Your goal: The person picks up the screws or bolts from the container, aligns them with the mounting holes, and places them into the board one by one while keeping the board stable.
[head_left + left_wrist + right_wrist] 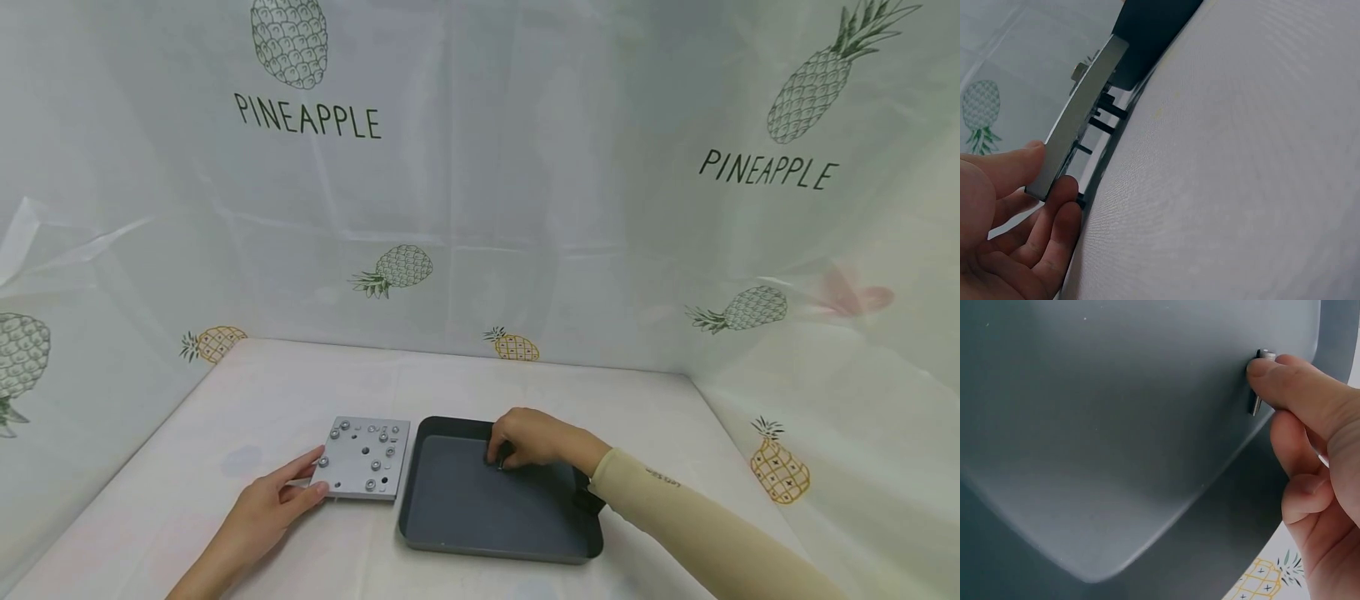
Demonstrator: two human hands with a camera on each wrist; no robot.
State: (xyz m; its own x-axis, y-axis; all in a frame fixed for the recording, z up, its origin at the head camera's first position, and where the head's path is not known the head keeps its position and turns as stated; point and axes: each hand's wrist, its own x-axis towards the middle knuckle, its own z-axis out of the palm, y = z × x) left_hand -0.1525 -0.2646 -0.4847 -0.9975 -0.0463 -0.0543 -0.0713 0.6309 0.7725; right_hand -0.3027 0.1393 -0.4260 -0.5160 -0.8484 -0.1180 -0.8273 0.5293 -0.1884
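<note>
On the left of the head view, my left hand (pixel 258 512) grips a silver metal plate (pixel 348 462) by its near left corner. Several socket-head bolts (pixel 365 451) stand in the plate's holes. In the left wrist view the thumb lies on the plate's top and fingers reach beneath, where bolt shanks (pixel 1102 125) poke out of the underside. My right hand (pixel 536 437) reaches into a dark grey tray (pixel 480 508). There it pinches a small metal bolt (pixel 1256 405) with a knurled head between thumb and forefinger, close over the tray floor.
The tray stands just right of the plate on a white cloth-covered table (pixel 315 392). A pale sheet printed with pineapples (pixel 405 265) hangs behind and along both sides. A light sleeve (pixel 675 512) covers the right forearm, which crosses the tray's right rim.
</note>
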